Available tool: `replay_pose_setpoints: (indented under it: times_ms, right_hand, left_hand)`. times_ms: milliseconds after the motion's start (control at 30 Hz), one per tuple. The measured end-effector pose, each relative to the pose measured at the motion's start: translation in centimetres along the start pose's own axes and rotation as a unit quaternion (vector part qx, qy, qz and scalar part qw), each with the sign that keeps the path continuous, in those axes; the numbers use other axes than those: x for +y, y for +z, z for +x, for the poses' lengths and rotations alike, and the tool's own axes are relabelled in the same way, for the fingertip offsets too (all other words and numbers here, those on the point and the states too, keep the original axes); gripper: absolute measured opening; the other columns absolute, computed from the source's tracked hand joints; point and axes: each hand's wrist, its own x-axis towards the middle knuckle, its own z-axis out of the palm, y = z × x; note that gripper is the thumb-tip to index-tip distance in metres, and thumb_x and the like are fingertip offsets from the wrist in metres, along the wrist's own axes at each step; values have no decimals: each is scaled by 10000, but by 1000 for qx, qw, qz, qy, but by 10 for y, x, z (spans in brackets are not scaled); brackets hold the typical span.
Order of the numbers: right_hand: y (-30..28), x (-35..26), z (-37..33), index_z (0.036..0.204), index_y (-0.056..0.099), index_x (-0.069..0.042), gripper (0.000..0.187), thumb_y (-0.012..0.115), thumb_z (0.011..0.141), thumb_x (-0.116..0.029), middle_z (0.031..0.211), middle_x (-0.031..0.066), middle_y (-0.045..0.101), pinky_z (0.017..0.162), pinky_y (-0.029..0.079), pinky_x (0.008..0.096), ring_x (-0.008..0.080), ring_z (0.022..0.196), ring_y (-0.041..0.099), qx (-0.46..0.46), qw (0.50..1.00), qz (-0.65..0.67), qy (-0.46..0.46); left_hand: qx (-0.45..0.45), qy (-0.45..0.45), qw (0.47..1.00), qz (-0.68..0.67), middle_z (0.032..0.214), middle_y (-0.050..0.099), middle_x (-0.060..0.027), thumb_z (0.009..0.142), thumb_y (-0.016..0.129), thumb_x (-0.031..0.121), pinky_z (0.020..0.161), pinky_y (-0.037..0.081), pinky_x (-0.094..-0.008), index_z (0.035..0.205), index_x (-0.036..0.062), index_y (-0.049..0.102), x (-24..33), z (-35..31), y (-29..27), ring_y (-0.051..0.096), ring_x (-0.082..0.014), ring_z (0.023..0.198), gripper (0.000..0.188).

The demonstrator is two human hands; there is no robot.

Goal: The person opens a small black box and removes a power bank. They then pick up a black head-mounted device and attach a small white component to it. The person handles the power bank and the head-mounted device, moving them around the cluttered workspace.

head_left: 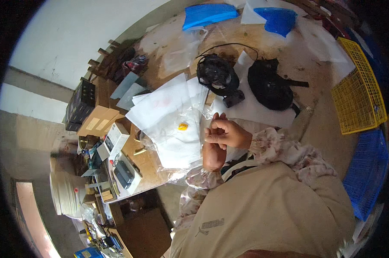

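Observation:
My left hand [214,155] and my right hand [232,134] meet in front of my body, at the near edge of the work surface. The right hand's thumb and fingers are pinched together over the left hand's fingers. Whatever sits between them is too small or hidden to make out. The left hand's fingers are curled and partly covered by the right. Just beyond and to the left lies a stack of white sheets [158,109] with crumpled clear plastic [206,112] along its edge. A small yellow object [183,127] rests on the sheets.
Ahead sit a black cap-like item [216,73] with a cable and another black cap-shaped piece [269,86]. Blue bags [209,15] lie farther off. Yellow [358,88] and blue crates [366,172] stand right. Cardboard boxes [101,107] and a white box [117,137] are left.

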Motion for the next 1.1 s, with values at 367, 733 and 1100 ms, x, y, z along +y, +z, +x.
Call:
replay_pose_setpoints:
  times_ms: [367,733,1100]
  right_hand:
    - [-14,2,14,860,507,-21,255,660,878,-224,607,45,536,442,401,258,99,510,534,33,995,-88,-46]
    - [-43,-9,28,813,547,-12,300,633,897,-287,549,43,540,419,386,256,103,465,522,-34,999,-31,12]
    - [-120,-12,27,843,547,-14,253,603,920,-247,616,20,541,448,404,229,83,516,536,-85,993,-10,86]
  left_hand:
    - [31,23,993,112,1436,350,-168,1001,242,456,1079,292,-354,1436,50,272,5,26,-5,371,-269,1297,596]
    - [14,30,999,41,1454,321,-181,972,226,555,1053,319,-351,1455,77,233,-7,45,3,377,-268,1289,680]
    - [70,14,995,69,1442,341,-158,944,257,610,937,408,-298,1464,81,207,-49,92,34,440,-232,1222,743]
